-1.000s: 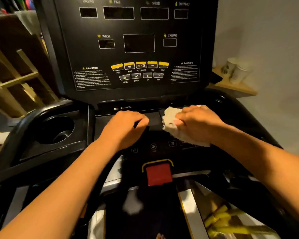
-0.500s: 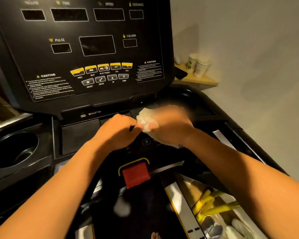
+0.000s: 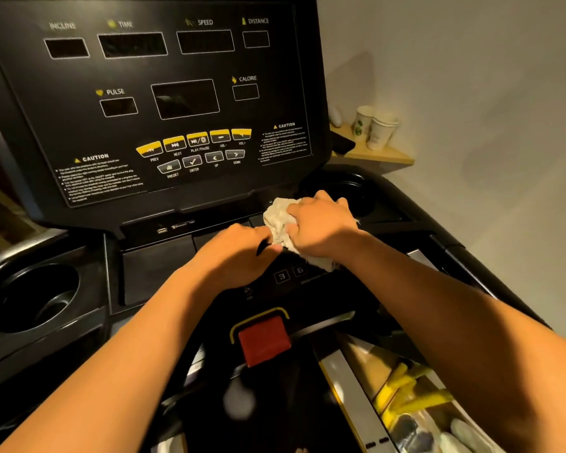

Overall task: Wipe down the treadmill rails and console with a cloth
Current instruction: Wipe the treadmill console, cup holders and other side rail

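Note:
The black treadmill console point(image 3: 164, 103) fills the upper left, with dark displays and yellow buttons. Below it lies the flat control deck point(image 3: 157, 269). A crumpled off-white cloth point(image 3: 276, 217) is pressed on that deck, just under the console's lower right corner. My right hand point(image 3: 321, 223) is closed over the cloth and hides most of it. My left hand point(image 3: 239, 253) rests fingers-curled on the deck right beside the cloth, its fingertips touching the cloth's edge; a small dark thing shows at its fingertips, unclear what. The right rail point(image 3: 464, 256) runs down to the right.
A red safety stop point(image 3: 263, 341) sits below the hands. Round cup holders lie at the left point(image 3: 36, 295) and behind my right hand point(image 3: 343, 188). A small wooden shelf point(image 3: 386, 158) on the wall carries paper cups point(image 3: 378, 132). Yellow items point(image 3: 406, 393) lie by the belt.
The view swung left to right, so the console sits further left. My right hand with the cloth has slid slightly up and right on the deck; my left hand stays next to it.

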